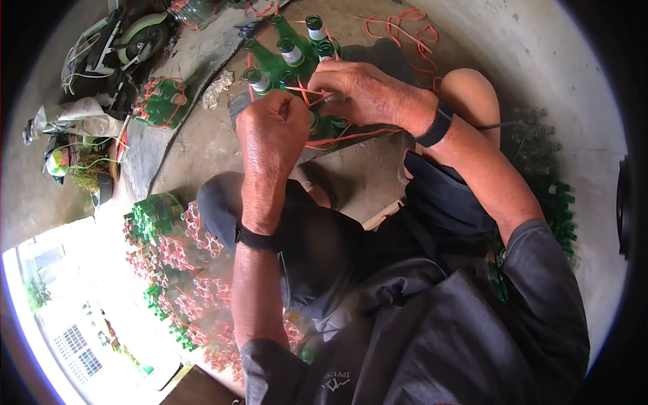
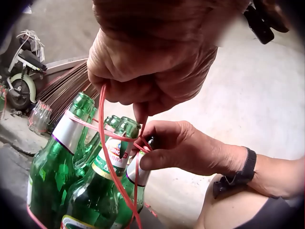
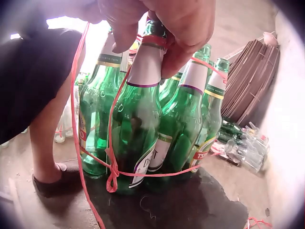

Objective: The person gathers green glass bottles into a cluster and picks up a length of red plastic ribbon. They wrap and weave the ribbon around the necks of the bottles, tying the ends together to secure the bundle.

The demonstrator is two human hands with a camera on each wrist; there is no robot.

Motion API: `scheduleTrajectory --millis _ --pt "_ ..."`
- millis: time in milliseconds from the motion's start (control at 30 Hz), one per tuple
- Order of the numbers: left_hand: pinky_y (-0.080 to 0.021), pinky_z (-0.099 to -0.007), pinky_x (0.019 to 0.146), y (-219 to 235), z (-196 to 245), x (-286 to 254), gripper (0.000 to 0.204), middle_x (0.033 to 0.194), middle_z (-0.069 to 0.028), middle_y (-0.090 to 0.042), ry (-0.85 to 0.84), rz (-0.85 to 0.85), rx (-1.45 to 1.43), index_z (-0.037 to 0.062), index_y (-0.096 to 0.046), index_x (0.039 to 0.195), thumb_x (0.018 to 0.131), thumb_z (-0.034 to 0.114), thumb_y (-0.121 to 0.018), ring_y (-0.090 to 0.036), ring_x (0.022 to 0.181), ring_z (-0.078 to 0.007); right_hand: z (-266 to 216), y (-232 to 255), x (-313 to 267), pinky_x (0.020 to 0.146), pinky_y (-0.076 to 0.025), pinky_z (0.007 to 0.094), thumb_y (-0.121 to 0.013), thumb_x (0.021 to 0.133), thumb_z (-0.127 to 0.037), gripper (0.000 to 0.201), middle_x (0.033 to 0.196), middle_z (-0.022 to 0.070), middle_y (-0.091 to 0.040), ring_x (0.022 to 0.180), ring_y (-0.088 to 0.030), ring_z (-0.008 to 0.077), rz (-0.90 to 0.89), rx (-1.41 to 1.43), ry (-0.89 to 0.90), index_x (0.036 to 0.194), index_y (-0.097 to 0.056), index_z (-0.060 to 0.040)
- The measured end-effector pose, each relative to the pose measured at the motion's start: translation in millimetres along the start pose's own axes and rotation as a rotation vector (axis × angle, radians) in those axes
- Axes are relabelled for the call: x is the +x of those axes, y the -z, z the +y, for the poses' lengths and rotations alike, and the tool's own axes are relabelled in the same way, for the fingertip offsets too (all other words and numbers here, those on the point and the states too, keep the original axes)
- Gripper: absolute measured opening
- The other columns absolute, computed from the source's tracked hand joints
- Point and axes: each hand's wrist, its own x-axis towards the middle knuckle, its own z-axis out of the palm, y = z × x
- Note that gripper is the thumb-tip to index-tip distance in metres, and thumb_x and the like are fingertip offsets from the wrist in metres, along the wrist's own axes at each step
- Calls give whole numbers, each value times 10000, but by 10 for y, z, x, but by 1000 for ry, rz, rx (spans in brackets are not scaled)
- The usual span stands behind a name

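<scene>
Several green glass beer bottles (image 1: 268,62) stand upright in a tight bundle, with red string (image 3: 147,174) around their lower bodies. My left hand (image 1: 273,131), curled into a fist, holds a length of string (image 2: 107,160) above the bottle tops; two strands run down from it. Lower down, my right hand (image 1: 364,93) grips the neck of an outer bottle (image 3: 136,114) between thumb and fingers, where string wraps the neck. More string crosses the other bottle necks (image 2: 114,155). A small knotted loop (image 3: 112,183) hangs low on the bundle's side.
Under the bundle lies a dark mat (image 3: 219,205). Loose red string (image 1: 412,34) trails on the floor beyond. Another tied bottle bundle (image 1: 162,102) stands to the left, near a scooter (image 1: 142,42). Many stacked bottles (image 1: 182,270) fill the lower left. A wall (image 1: 574,88) rises at right.
</scene>
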Motion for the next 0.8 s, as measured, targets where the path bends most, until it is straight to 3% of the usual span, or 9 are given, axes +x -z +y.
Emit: scheduleTrajectory --millis 100,167,400,467,500,567,700,767,800 --pt "-512 -338 565 36 -8 94 128 600 -172 -630 -24 -32 -6 -34 -717 799 837 79 -668 -618 520 -158 -17 29 -9 837 -522 419 -688 793 4 311 996 137 -611 947 -643 348 -7 -17 23 1092 -609 -17" --pt "-493 -278 589 69 -19 168 160 689 -88 -709 32 -117 -2 -57 -741 890 877 81 -663 -610 637 -75 -38 56 -9 848 -522 428 -672 792 17 311 1002 141 -611 961 -644 355 -21 0 10 1095 -608 -13" --pt "-474 -274 573 38 -242 279 185 675 -79 -700 -1 -106 72 -64 -742 892 882 98 -653 -592 633 -64 -30 50 -15 886 -520 449 -666 796 22 315 1015 157 -603 994 -630 391 -87 -36 -21 1104 -609 -8" --pt "-519 -385 581 -4 -249 276 161 626 -231 -612 29 -28 30 -32 -728 796 813 97 -633 -672 551 -243 -45 60 -7 891 -520 446 -666 797 22 313 1025 159 -602 1001 -628 393 -96 -29 -28 1103 -610 -8" --pt "-519 -385 581 -11 -261 280 161 626 -231 -612 33 -28 30 -32 -728 796 813 97 -633 -672 551 -243 -48 66 -5 896 -521 443 -665 798 23 311 1035 161 -601 1008 -626 395 -103 -26 -34 1102 -611 -8" --pt "-483 -278 580 -16 -283 277 186 657 -86 -694 24 -41 118 -61 -748 905 878 96 -651 -597 633 -65 -41 69 -9 899 -521 441 -662 801 24 311 1046 160 -603 1016 -627 393 -102 -19 -35 1106 -610 -7" --pt "-490 -271 590 -50 -267 219 191 682 -81 -707 57 -24 175 -51 -762 938 882 97 -654 -603 641 -66 -26 58 -8 904 -522 436 -649 818 27 310 1062 162 -608 1034 -625 393 -90 -31 -32 1124 -607 -5" --pt "-531 -357 600 -103 -328 184 163 654 -203 -663 21 104 11 9 -777 888 837 96 -649 -704 586 -235 -37 61 -10 898 -523 438 -641 827 27 303 1059 164 -607 1028 -623 398 -86 -25 -35 1126 -603 -3" --pt "-531 -357 600 -107 -306 176 163 654 -203 -663 22 104 11 9 -777 888 837 96 -649 -704 586 -235 -37 65 -10 892 -525 439 -634 837 28 295 1056 165 -606 1022 -622 402 -78 -23 -37 1128 -599 -1"
